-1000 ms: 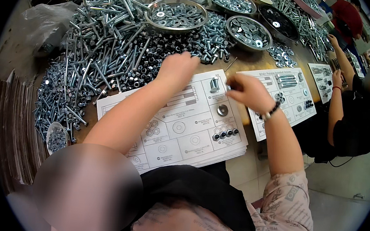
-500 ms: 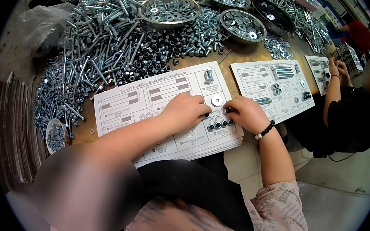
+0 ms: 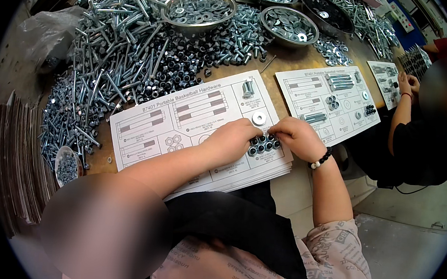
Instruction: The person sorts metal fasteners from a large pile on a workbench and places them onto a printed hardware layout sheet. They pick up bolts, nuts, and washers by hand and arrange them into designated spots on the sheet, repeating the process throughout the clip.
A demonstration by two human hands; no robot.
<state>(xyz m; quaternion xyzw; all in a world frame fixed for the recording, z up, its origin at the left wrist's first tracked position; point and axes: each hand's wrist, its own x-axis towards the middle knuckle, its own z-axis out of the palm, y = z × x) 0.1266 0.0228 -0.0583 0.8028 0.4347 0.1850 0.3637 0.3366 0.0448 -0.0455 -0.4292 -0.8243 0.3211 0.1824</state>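
Observation:
A stack of printed white sheets [image 3: 185, 116] lies before me, with two short rows of black-centred lock nuts [image 3: 261, 149] near its right edge. My left hand [image 3: 233, 139] has its fingers bent against the left end of the upper row. At the other end my right hand [image 3: 299, 138], a beaded bracelet on its wrist, pinches at the nuts. Between them the two hands hold the upper row together; their fingertips partly cover it. Just above lies a flat washer [image 3: 259, 118], and higher up a few short bolts [image 3: 247, 89] rest in a printed box.
Heaped bolts [image 3: 131, 41] and lock nuts [image 3: 179, 66] cover the table behind the sheets. Metal bowls of washers [image 3: 198, 11] stand beyond. Rightward lies another sheet with hardware [image 3: 327, 98], then a co-worker's hands [image 3: 406, 84]. A small dish [image 3: 67, 165] stands left.
The lock nuts now form two rows, the upper one having come in from my fingertips. My hands have settled closely at its two ends. The view has shifted slightly.

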